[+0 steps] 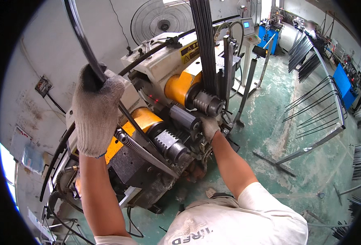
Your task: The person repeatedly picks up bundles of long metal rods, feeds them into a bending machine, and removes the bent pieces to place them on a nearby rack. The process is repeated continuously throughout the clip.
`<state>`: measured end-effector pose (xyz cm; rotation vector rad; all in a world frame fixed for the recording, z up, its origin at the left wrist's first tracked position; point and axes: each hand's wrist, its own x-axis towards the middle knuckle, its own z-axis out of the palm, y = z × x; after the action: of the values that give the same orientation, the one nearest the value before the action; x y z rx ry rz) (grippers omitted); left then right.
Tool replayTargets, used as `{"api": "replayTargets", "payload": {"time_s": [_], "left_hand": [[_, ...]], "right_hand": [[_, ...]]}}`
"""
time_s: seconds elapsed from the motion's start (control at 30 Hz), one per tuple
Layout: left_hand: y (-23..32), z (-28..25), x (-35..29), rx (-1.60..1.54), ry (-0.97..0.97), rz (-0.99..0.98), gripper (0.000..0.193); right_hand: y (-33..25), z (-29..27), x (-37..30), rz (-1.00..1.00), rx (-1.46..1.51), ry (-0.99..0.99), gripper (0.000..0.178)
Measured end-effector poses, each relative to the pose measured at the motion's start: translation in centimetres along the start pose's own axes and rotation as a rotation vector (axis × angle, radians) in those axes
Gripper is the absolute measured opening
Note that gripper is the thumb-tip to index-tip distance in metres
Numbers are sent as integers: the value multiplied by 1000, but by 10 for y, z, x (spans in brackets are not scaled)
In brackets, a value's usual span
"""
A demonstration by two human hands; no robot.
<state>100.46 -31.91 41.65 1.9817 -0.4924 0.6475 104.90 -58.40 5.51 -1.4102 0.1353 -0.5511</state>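
Observation:
In a knitted grey-white glove, my left hand (96,108) is raised on the left, its fingers wrapped round a long dark metal rod (84,43). The rod slants from the top edge down past the hand toward the machine. My right hand (209,127), also gloved, reaches in beside the dark cylindrical block (184,116) at the machine's middle. Its fingers are mostly hidden by the machine parts. On either side of that block sit toothed dark rollers, the left roller (168,143) and the right roller (207,102), on yellow housings. A ribbed metal spring (131,143) lies below my left hand.
A bundle of dark rods (205,45) stands upright at the machine. Behind it are a wall fan (162,24) and a control panel (247,26) on a stand. To the right, a metal rack (331,90) carries many bent rods above the green floor. A person (311,30) is far off.

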Motion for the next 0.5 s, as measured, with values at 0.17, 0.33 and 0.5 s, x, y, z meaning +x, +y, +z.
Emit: {"api": "replayTargets", "payload": {"time_s": [0.17, 0.33, 0.5], "left_hand": [[-10, -2, 4, -20, -10, 26, 29], [-7, 2, 1, -37, 8, -8, 31], [-10, 1, 4, -2, 13, 15, 34]], "right_hand": [[-8, 8, -3, 229, 215, 59, 36], [-21, 4, -4, 231, 144, 18, 38], [9, -2, 3, 25, 82, 5, 41]]}}
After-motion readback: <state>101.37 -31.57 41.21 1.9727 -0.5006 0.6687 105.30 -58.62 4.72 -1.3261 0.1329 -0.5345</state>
